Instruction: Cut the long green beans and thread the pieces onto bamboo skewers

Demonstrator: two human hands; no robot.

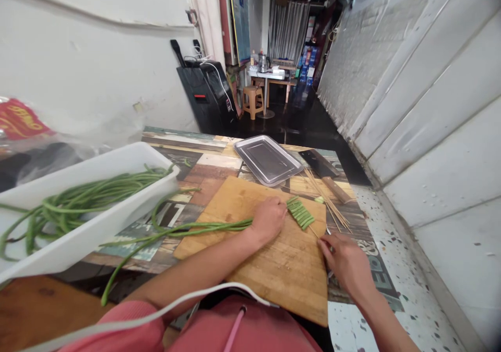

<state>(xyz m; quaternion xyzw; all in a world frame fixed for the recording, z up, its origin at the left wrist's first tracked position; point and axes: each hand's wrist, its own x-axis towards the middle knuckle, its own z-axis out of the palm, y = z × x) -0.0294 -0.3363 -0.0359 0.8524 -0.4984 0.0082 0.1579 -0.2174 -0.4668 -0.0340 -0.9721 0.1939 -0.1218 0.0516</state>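
Observation:
My right hand (346, 258) is closed in a pinch on the near end of a thin wooden skewer (313, 231), at the right edge of the wooden cutting board (282, 273). A row of short cut green bean pieces (300, 213) is threaded side by side on that skewer, above the board. My left hand (270, 219) is on the board just left of the row, fingers curled; what they grip is hidden. Several long green beans (211, 226) run from the left across the board and disappear under my left hand and wrist.
A white plastic bin (117, 211) of long beans stands left. Beyond the board lie a metal tray (270, 161), a cleaver (319, 162) and loose skewers (331, 203). A white cable (188, 295) crosses before my body. A black speaker (207, 93) stands by the wall.

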